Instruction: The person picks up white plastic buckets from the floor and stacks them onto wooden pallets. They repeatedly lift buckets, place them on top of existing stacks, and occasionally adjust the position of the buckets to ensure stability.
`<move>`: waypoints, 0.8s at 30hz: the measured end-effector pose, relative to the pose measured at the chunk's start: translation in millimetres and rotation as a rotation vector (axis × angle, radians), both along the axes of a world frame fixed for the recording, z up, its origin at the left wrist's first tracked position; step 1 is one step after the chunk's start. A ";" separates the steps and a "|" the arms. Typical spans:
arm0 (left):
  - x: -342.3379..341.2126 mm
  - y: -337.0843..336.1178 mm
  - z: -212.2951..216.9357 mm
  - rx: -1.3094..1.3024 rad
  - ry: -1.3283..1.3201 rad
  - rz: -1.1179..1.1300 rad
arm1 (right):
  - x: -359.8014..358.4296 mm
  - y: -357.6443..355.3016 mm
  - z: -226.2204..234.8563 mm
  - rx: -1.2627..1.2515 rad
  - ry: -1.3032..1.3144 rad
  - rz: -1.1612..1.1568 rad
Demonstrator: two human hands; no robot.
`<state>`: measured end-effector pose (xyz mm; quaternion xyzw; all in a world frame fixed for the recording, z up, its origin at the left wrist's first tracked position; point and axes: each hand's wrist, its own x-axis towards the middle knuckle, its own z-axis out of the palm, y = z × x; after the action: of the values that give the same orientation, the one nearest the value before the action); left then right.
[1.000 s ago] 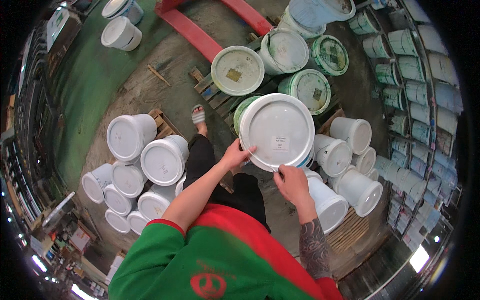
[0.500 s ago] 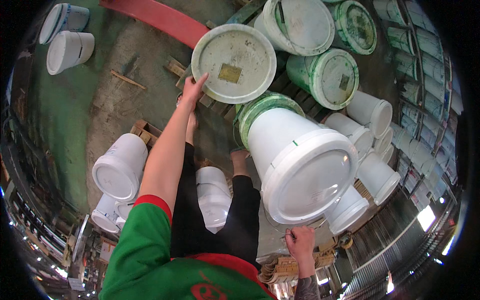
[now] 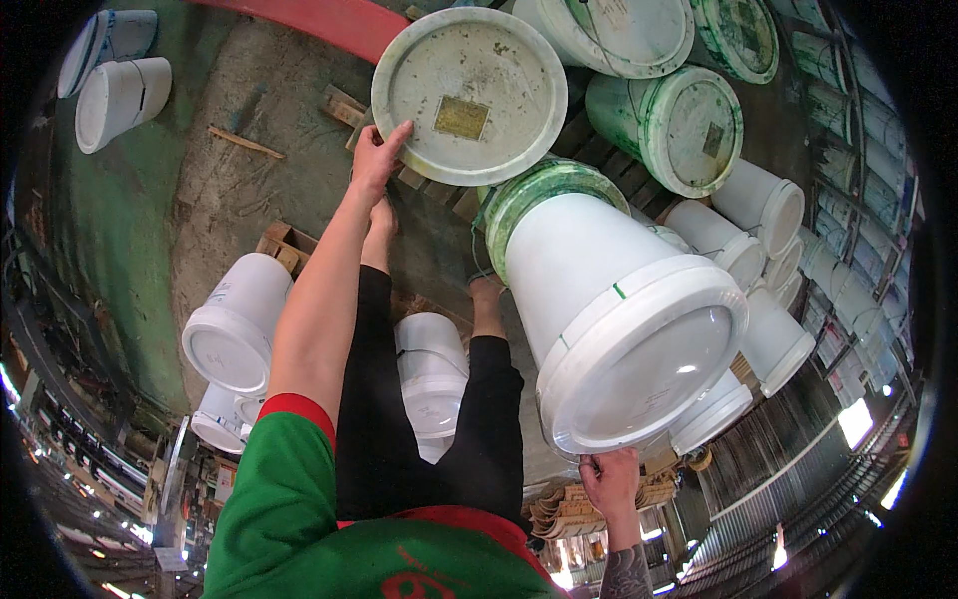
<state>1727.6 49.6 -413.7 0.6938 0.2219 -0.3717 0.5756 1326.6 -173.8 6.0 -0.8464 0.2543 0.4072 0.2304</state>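
My left hand (image 3: 377,162) grips the near left edge of a round, stained greyish lid (image 3: 499,75), its thumb on the face and the other fingers mostly hidden; no bucket body shows beneath it. To the right, a large white lidded bucket (image 3: 569,245) rises from the top of a green-stained bucket (image 3: 544,180). Whether it rests on or inside that one cannot be seen. My right hand (image 3: 611,481) is closed at the near rim of the white bucket, on its wire handle (image 3: 649,442).
Stained lidded buckets (image 3: 699,135) stand beyond on wooden pallets. More white buckets are at right (image 3: 773,339), at left (image 3: 235,319) and between my legs (image 3: 431,374). A red beam (image 3: 329,22) crosses the far floor. A wood stick (image 3: 244,143) lies at left.
The lid and the white bucket look larger and nearer. My right hand has come up to the bucket's rim, and the wire handle that hung below the rim now lies close against it.
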 end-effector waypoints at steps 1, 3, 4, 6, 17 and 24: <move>-2.8 1.1 0.0 0.006 -0.011 0.009 | -0.8 -0.4 -0.5 0.002 -0.011 -0.001; -11.9 3.4 0.6 0.012 -0.026 0.019 | -2.5 -1.1 -1.6 0.003 -0.020 0.001; -18.4 4.6 0.7 0.003 0.008 0.039 | -3.3 -1.4 -2.2 0.002 -0.018 0.004; -33.3 8.1 1.1 0.013 0.076 0.099 | -4.2 -1.9 -3.5 0.010 -0.003 0.012; -67.6 14.4 13.4 -0.100 0.100 0.289 | -8.0 -7.8 -12.5 0.068 -0.045 -0.034; -100.8 11.3 99.4 0.164 0.029 0.134 | -18.1 -7.5 -20.3 0.040 -0.071 -0.021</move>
<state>1626.8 60.9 -314.3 0.7168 0.3056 -0.3230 0.5371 1308.5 -181.3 -14.2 -0.8528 0.2469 0.3796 0.2603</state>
